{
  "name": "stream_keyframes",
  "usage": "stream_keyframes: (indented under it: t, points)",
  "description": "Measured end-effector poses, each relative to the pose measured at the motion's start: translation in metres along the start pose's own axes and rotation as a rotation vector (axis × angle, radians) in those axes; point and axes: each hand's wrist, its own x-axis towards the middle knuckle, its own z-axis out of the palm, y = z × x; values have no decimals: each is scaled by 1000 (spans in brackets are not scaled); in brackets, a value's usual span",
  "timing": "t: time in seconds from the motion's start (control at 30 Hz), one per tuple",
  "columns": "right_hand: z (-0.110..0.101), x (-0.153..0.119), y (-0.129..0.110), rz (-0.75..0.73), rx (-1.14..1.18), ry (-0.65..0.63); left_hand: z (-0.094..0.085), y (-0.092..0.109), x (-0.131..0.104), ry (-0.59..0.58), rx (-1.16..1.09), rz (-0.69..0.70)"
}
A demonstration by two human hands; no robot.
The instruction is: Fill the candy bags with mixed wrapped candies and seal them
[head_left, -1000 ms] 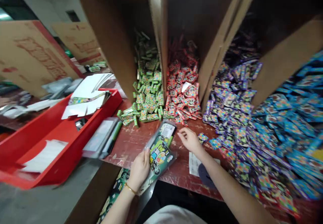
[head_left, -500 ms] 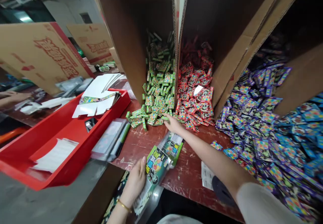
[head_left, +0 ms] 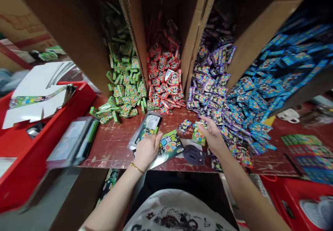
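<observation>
My left hand (head_left: pixel 147 149), with a gold bracelet at the wrist, grips a green and black printed package (head_left: pixel 170 144) low over the front of the table. My right hand (head_left: pixel 212 134) pinches a small green packet (head_left: pixel 199 133) to the right of that package. Behind my left hand a clear plastic sleeve with a printed card (head_left: pixel 151 123) lies on the table. One small purple packet (head_left: pixel 185 125) lies alone between my hands. A dark round object (head_left: pixel 194 154) rests at the table edge below the green packet.
Cardboard dividers (head_left: pixel 192 33) separate heaps of green (head_left: pixel 127 85), red (head_left: pixel 166 82), purple (head_left: pixel 210 82) and blue packets (head_left: pixel 260 92). At the left are a red tray (head_left: pixel 80 99) with white cards and stacked plastic cases (head_left: pixel 69 139). Another red container (head_left: pixel 283 189) is at the lower right.
The view has turned to the right. My right hand has left the green heap with a small green packet and come back beside the package, which my left hand still holds, now turned more sideways.
</observation>
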Motion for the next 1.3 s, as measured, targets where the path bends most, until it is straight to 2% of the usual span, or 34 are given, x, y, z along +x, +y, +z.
stream_keyframes:
  t: [0.07,0.17,0.23,0.33,0.37,0.4,0.47,0.53,0.67,0.8,0.9,1.07,1.2,1.3]
  points:
    - [-10,-9,0,-59,109,110,8,13,-1,8,-91,51]
    - [-14,-20,5,-133,246,284,23,27,-4,-17,-315,90]
    - [-17,-26,8,-156,162,241,33,32,-8,-79,-457,81]
    - [-31,-30,6,-93,-120,-25,41,34,-15,-173,-601,25]
    - [-36,-29,4,-71,-174,-66,42,34,-17,-191,-640,16]
    - [-39,-27,2,-67,-183,-48,42,34,-18,-201,-673,15]
    - [-40,-21,-3,-104,-97,82,40,35,-20,-203,-722,26]
    - [-31,-14,-5,-158,15,132,37,38,-21,-195,-744,34]
    - [-3,-8,0,-179,61,-31,40,46,-28,-165,-805,35]
    - [9,-19,9,-59,69,-93,54,48,-40,-167,-977,-46]
    - [9,-28,11,19,141,-70,60,48,-45,-221,-1174,-123]
    - [4,-31,10,-60,132,135,52,49,-50,-340,-1483,-274]
    - [0,-33,10,-29,95,112,43,48,-56,-333,-1574,-334]
    - [-1,-34,3,-63,119,107,40,49,-57,-297,-1599,-348]
